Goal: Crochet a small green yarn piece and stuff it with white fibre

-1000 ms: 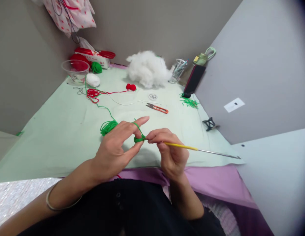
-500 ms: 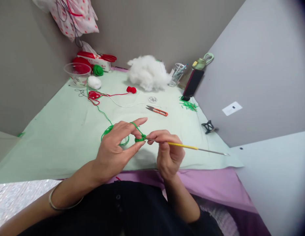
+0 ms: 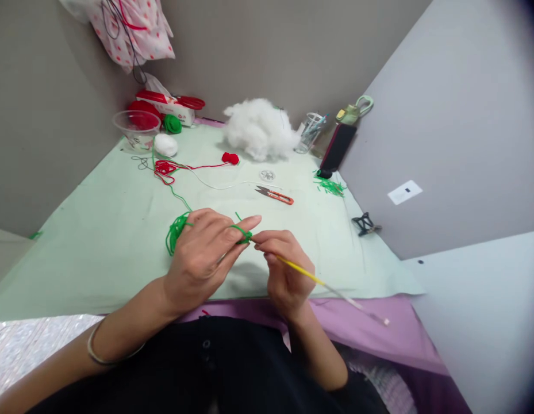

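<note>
My left hand (image 3: 202, 253) pinches a small green crochet piece (image 3: 245, 237) between thumb and fingers, with green yarn passing over the index finger. My right hand (image 3: 288, 267) is closed around a crochet hook (image 3: 298, 268) with a yellow grip. The hook's front tip meets the green piece; its exact place in the stitches is too small to tell. Its rear end points down to the right and is blurred. Loose green yarn (image 3: 176, 233) bunches behind my left hand, and a strand runs from it toward the back left.
Orange thread snips (image 3: 274, 195) lie beyond my hands, near a small clear round case (image 3: 267, 175). White stuffing (image 3: 260, 129) is piled at the back. Red yarn (image 3: 165, 169) and a clear tub (image 3: 137, 132) are left; green yarn scraps (image 3: 330, 186) and a phone (image 3: 338, 148) are right.
The rear end of the crochet hook has swung downward as my right hand turned and shifted slightly left. My left fingers have drawn closer together, and the loose green yarn has shifted left.
</note>
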Motion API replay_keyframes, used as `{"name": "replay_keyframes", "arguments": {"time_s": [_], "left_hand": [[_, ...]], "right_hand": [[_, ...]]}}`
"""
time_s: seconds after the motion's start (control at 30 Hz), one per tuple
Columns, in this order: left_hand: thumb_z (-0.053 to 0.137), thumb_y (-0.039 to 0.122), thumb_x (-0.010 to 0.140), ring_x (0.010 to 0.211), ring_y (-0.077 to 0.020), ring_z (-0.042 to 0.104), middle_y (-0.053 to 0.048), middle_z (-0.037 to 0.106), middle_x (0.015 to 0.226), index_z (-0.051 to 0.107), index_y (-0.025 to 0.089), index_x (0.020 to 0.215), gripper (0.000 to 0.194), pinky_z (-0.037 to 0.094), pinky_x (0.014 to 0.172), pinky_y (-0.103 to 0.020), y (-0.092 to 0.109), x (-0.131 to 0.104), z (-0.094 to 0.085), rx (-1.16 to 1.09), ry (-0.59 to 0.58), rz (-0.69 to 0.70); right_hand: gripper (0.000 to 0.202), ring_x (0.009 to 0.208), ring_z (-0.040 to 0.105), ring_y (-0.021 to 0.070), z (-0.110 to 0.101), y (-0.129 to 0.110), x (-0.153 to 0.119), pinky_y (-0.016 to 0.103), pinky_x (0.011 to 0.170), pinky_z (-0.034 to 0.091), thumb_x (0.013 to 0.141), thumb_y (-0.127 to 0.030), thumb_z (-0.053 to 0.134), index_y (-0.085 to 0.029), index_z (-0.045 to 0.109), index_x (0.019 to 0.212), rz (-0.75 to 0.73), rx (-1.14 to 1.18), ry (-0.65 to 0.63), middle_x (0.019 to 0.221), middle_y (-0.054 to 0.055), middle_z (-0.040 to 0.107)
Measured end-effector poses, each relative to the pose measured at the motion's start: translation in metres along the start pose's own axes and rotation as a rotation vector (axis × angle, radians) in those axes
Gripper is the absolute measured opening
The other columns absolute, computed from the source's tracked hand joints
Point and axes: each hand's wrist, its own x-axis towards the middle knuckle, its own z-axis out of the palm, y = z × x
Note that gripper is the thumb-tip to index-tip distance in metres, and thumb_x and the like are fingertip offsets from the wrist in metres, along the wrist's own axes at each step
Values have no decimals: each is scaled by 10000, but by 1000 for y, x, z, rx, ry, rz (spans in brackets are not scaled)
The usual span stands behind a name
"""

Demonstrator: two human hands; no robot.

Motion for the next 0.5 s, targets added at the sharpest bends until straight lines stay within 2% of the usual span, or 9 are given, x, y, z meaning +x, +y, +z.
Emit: {"name": "replay_keyframes", "arguments": {"time_s": [0.07, 0.13, 0.2, 0.37, 0.43, 0.5], "left_hand": [[671, 159, 937, 859, -229, 678, -39, 750, 877, 695, 220, 1243, 313, 477, 868, -400, -2, 1, 1, 20, 19, 13], [684, 170, 937, 869, -213, 681, -25, 763, 898, 706, 239, 1213, 285, 479, 881, -385, 0, 2, 3, -45, 40, -56], [705, 190, 930, 886, -196, 681, -12, 765, 910, 708, 251, 1219, 295, 487, 896, -363, 4, 2, 4, -173, 53, -203], [790, 228, 861, 970, -190, 674, -10, 743, 955, 749, 264, 1166, 310, 472, 1009, -344, 15, 2, 6, -541, 16, -588], [816, 222, 832, 1012, -189, 662, -3, 727, 965, 762, 268, 1135, 312, 441, 1057, -336, 17, 2, 5, -677, 5, -705], [829, 220, 816, 996, -171, 645, 10, 701, 937, 743, 280, 1207, 405, 442, 1037, -311, 17, 4, 4, -830, 4, -808]], "right_hand": [[208, 921, 716, 196, 3, 0, -3, 354, 736, 611, 986, -97, 549, -221, 680, 1090, -41, -94, 0, 1016, 91, 737], [225, 911, 719, 196, 9, 0, -5, 350, 731, 612, 972, -89, 570, -222, 694, 1105, -76, -136, 47, 1069, 104, 740], [219, 905, 723, 198, 16, 0, -5, 346, 723, 612, 973, -105, 581, -227, 713, 1096, -65, -93, 126, 1069, 100, 744], [193, 881, 715, 199, 25, 0, -1, 358, 708, 606, 1009, -190, 561, -265, 738, 1022, 73, 47, 284, 925, 53, 734], [190, 882, 708, 200, 22, 1, -5, 368, 723, 605, 992, -189, 593, -282, 753, 1034, 70, -26, 266, 954, 54, 726], [196, 920, 702, 215, 18, 5, -12, 387, 752, 607, 960, -192, 645, -307, 767, 1061, 100, -124, 163, 1003, 61, 713]]}}
